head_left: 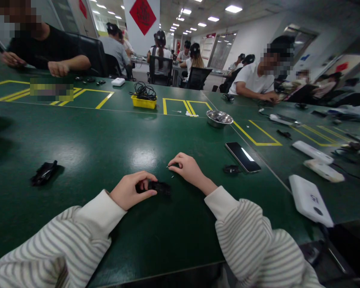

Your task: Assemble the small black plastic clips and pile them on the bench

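My left hand point(131, 190) is curled round a small black part point(158, 187) that lies on the green table point(102, 148) in front of me. My right hand point(188, 168) rests just to the right of it, fingers pinched on a thin metal pin or tool whose tip sticks out to the left. A tiny pale speck, perhaps a screw point(172, 176), lies between the two hands. Both sleeves are striped.
A black part point(44, 173) lies at the left and another point(231, 169) beside a phone point(243, 157). A steel bowl point(219, 118) and a yellow tray of cables point(143, 101) stand farther back. White devices point(310, 200) lie at the right. People sit around the table.
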`<state>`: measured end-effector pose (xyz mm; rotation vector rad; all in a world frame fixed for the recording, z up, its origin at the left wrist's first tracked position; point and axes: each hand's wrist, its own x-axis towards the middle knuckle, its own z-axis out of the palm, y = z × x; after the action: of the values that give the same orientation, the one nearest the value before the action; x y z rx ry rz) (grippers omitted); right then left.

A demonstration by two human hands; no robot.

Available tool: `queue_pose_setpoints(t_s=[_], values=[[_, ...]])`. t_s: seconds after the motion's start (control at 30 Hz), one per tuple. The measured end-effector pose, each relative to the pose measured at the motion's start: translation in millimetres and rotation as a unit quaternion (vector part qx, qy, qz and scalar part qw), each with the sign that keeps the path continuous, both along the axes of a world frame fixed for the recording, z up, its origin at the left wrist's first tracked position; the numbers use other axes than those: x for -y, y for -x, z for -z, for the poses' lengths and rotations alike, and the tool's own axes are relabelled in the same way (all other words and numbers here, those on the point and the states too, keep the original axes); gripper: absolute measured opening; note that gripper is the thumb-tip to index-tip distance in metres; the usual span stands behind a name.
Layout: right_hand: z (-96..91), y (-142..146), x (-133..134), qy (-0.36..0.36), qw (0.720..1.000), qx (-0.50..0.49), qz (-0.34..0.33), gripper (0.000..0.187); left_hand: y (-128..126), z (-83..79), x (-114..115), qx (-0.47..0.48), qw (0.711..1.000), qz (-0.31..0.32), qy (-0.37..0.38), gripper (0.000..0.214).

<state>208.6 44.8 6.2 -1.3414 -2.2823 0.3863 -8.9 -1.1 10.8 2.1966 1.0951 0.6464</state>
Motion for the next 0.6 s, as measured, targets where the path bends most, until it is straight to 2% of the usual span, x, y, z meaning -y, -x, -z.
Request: queue_pose_setpoints(t_s=[0.1,0.23,0.33,0.47,0.6], values=[[-4.1,-2,-4,0.024,0.999,0.025,-0.010,0.010,-2,0.5,1,-0.032,0.999,0.026,-0.008,0.030],[-16.4,-9,-3,0.121,0.991,0.056,-0.021,0.009,-3,1.6,0,-0.057,0.997,0.043,-0.021,0.039],[-24.8,-11,0,0.168,0.981,0.091,-0.027,0.009,-4,2.5,0,-0.082,0.995,0.045,-0.039,0.041],[-28.1,-12,3,0.183,0.979,0.094,-0.007,0.004,-6,3.1,0,-0.100,0.992,0.051,-0.055,0.042],[-26.9,-17,8,0.181,0.983,0.027,0.023,0.002,-6,3.1,2,-0.098,0.991,0.058,-0.062,0.042]])
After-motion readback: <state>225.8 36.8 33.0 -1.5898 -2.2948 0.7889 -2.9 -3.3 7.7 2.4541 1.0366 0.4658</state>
